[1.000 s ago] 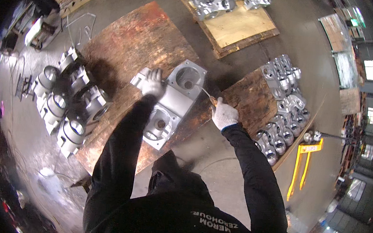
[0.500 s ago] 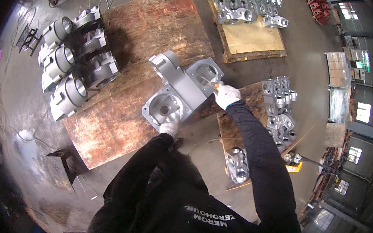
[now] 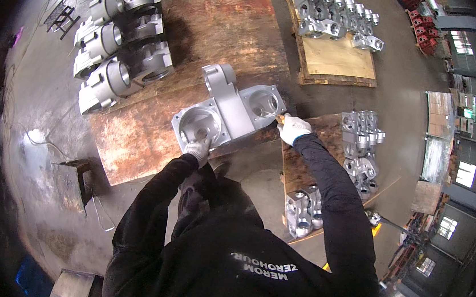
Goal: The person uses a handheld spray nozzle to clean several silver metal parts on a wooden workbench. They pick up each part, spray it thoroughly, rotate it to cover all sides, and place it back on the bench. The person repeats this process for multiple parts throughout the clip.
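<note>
A large grey metal casting (image 3: 229, 106) lies on a worn, rust-stained board. It has a round opening at each end and a ring-shaped arm on its far side. My left hand (image 3: 196, 149), in a white glove, is closed over the near rim of the left opening. My gloved right hand (image 3: 295, 130) is closed round a slim tool with an orange-yellow handle (image 3: 280, 119). The tool's thin shank reaches into the right opening. Its tip is too small to make out, and the glove covers most of the handle.
Several similar grey castings (image 3: 107, 81) stand at the board's (image 3: 226, 33) left side. A pallet (image 3: 338, 61) with silver castings is at the far right. Another low board (image 3: 299, 166) holds more silver parts (image 3: 359, 137) by my right arm. A metal stand (image 3: 77, 182) is at the left.
The whole view has shifted and turned a little. The casting lies at a flatter slant, with my left hand moved along with its rim. My right hand stays at the right opening with the tool.
</note>
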Action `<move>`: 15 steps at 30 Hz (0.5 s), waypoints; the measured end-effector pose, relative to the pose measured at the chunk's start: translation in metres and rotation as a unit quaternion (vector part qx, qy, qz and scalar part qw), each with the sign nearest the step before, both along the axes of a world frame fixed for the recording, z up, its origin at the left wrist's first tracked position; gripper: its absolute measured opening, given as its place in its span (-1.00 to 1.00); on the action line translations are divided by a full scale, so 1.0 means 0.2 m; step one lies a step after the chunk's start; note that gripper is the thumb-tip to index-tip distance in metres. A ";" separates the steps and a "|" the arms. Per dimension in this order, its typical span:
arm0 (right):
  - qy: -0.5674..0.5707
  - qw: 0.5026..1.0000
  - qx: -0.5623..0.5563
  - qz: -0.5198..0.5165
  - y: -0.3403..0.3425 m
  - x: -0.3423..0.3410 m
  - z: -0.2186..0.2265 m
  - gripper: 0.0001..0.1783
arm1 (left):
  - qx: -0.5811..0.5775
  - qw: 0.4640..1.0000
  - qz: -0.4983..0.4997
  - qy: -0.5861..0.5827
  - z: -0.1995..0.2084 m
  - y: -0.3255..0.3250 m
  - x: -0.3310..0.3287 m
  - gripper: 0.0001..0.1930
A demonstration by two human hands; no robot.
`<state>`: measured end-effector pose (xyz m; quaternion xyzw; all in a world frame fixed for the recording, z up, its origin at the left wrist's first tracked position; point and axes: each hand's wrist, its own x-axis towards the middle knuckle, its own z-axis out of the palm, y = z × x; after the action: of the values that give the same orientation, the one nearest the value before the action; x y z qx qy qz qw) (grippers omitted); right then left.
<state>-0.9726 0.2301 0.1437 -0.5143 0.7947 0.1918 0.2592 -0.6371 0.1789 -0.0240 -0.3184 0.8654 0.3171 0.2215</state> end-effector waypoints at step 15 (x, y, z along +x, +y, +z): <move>0.000 0.991 -0.131 -0.014 0.42 -0.03 0.02 -0.57 | -0.034 0.904 0.414 -0.106 0.17 0.60 1.24 -0.53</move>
<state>-0.9777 0.3139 0.1481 -0.5325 0.8202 0.0828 0.1921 -0.3883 0.2979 0.0100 -0.6870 0.6375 0.3150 0.1497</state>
